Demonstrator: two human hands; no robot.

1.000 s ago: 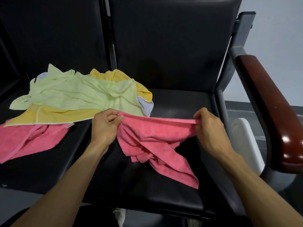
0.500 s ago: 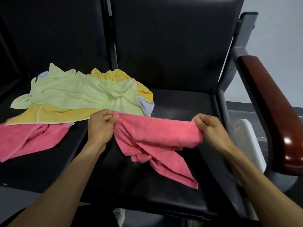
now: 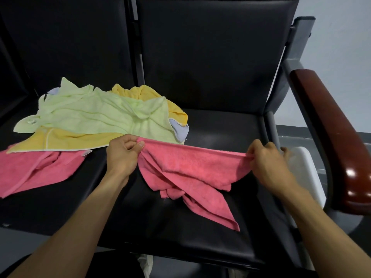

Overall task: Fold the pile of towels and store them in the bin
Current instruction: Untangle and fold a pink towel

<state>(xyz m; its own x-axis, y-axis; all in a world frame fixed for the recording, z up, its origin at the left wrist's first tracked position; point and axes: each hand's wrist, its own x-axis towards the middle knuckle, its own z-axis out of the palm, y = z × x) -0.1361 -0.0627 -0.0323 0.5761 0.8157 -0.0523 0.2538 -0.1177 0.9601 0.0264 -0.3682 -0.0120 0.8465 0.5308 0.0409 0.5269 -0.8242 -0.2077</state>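
Head view: left hand [image 3: 122, 155] and right hand [image 3: 267, 165] each pinch an end of one pink towel [image 3: 192, 171], its top edge stretched taut over the near right seat [image 3: 220, 125]; the rest hangs crumpled. Far left, the pile [image 3: 100, 117] lies unfolded: green, yellow, another pink. A white object at right may be the bin [image 3: 305, 167]; cannot tell. Judged early: nothing folded, nothing stored.
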